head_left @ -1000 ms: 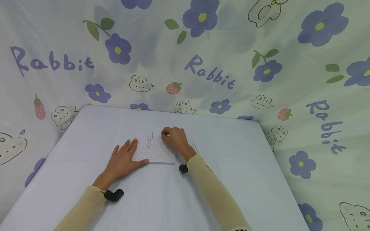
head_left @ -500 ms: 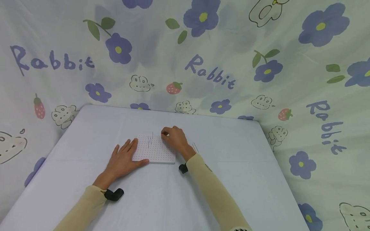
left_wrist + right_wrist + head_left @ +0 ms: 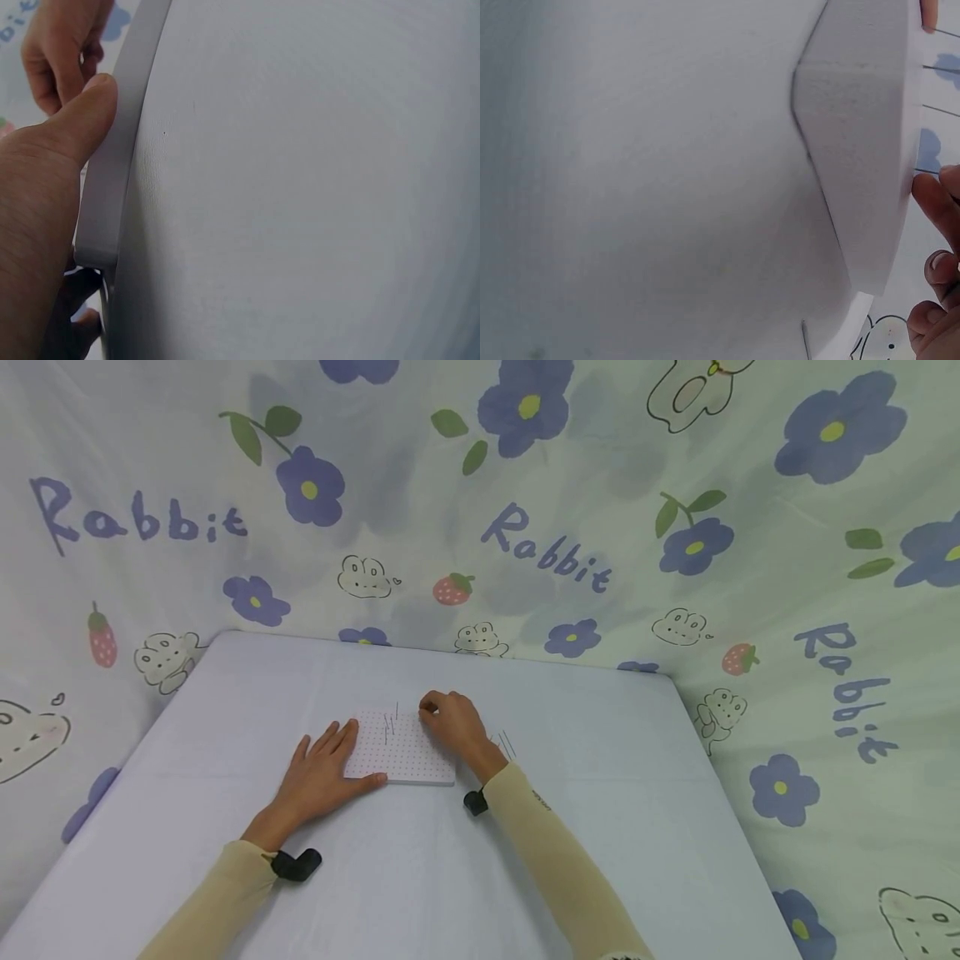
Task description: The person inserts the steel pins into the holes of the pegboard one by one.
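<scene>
A white board (image 3: 401,763) with a grid of small dots lies flat on the table, its thick side (image 3: 862,127) showing in the right wrist view. Several thin needles (image 3: 387,729) stand up from its far part. My left hand (image 3: 318,778) steadies the board, fingers spread at its left edge and thumb (image 3: 88,112) along the near edge. At the far right corner, my right hand (image 3: 456,720) pinches a needle (image 3: 925,171) between thumb and forefinger, close over the board's top. The other right fingers are curled in.
To the right of the board, beside my right wrist, a few loose needles (image 3: 507,745) lie on the white tablecloth (image 3: 600,827). A curtain (image 3: 420,485) printed with flowers and rabbits hangs behind the table. Each wrist carries a small black camera (image 3: 296,865).
Both hands stay almost where they were, the right still pinching at the board's far right corner. The right wrist has dipped very slightly, and the head view has shifted a little.
</scene>
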`<state>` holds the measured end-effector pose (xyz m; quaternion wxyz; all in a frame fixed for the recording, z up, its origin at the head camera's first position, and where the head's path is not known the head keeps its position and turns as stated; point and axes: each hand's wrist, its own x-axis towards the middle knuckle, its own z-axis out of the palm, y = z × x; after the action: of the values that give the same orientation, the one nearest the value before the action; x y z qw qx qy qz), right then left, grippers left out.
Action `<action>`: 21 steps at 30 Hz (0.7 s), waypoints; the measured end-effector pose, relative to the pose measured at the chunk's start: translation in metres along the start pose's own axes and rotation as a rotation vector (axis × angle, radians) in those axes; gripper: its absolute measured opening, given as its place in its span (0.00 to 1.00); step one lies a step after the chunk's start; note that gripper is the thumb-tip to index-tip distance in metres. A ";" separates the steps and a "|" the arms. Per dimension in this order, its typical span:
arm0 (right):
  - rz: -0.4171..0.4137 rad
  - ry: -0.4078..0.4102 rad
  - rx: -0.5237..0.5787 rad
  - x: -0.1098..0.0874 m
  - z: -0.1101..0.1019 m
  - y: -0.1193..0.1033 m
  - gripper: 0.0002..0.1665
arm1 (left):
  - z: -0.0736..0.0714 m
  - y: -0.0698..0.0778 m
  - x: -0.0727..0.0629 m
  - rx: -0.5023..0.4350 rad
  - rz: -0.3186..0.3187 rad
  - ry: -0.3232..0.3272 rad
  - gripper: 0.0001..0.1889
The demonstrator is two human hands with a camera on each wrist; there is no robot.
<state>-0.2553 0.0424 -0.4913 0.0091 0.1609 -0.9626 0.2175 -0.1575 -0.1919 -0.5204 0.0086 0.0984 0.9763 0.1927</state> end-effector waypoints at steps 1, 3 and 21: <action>0.002 0.000 0.002 0.000 0.000 0.000 0.11 | 0.000 0.000 0.000 -0.002 0.000 -0.001 0.64; 0.007 -0.001 0.006 -0.001 -0.001 0.000 0.11 | 0.000 0.001 0.000 -0.003 0.000 -0.002 0.64; 0.067 0.033 0.004 -0.014 -0.012 0.016 0.14 | -0.001 0.002 0.000 0.002 -0.001 0.001 0.64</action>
<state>-0.2475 0.0653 -0.4887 0.0175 0.1252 -0.9667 0.2224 -0.1570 -0.1902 -0.5190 0.0080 0.0979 0.9765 0.1920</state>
